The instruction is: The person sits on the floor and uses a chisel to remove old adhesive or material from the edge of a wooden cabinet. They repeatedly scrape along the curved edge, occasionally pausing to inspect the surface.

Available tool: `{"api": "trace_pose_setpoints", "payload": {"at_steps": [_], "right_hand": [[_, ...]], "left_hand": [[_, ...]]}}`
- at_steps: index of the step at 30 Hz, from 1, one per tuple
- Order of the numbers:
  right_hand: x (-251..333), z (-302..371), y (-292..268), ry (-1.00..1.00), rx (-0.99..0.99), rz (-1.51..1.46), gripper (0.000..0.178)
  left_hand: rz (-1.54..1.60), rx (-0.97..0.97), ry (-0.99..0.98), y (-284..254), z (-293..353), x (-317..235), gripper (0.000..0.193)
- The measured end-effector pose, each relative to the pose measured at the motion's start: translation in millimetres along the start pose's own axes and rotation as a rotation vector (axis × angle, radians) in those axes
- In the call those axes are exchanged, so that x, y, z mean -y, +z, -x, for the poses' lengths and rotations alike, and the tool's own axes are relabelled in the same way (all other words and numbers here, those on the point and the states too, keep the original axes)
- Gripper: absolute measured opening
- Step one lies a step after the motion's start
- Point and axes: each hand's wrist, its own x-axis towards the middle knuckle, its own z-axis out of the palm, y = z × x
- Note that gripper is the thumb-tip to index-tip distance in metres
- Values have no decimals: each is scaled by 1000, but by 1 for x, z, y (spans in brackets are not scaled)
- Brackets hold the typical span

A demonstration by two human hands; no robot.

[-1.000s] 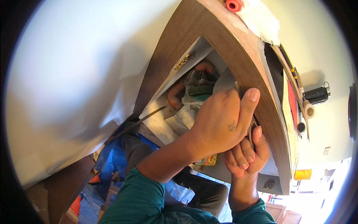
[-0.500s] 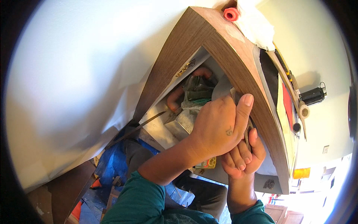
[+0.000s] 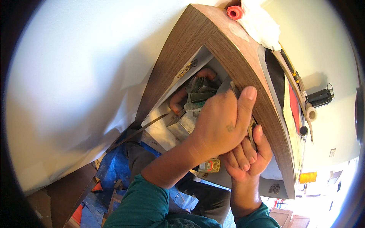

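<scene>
A thin, flat brown strip [image 3: 252, 133] lies along the inner edge of the cabinet's wood-grained frame [image 3: 247, 72]. My left hand [image 3: 222, 121] is closed round its upper part, thumb up near the frame. Lower down, my right hand [image 3: 249, 155] grips it with curled fingers and palm turned up. Both hands hide most of the strip, so its exact kind cannot be made out. Behind my left hand, the open cabinet holds an orange-brown pipe [image 3: 176, 102], dark green cloth-like material [image 3: 201, 93] and a metal box [image 3: 186, 123].
On the cabinet top are a red tube end [image 3: 234, 13], a white sheet [image 3: 260, 26] and a black bottle [image 3: 320, 98]. A long thin blade-like strip [image 3: 146, 123] leans by the left wall. A yellow case [image 3: 210, 165] sits below my wrists. Blue sheeting [image 3: 114, 167] with wood scraps covers the floor.
Both hands have shifted slightly, the left a little up and left along the frame edge. They keep their grip on the strip, and more of the yellow case shows.
</scene>
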Motion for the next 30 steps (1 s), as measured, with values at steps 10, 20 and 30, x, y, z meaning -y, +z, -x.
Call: {"api": "trace_pose_setpoints", "payload": {"at_steps": [10,20,30], "right_hand": [[-1,2,7,57,-62,195,37],[25,150,-60,-101,-152,274,36],[28,244,-89,-182,-110,140,35]], "left_hand": [[228,126,-197,-33,-11,15,76],[916,-121,-470,-32,6,-27,47],[1015,-71,-551,-22,16,-62,66]]}}
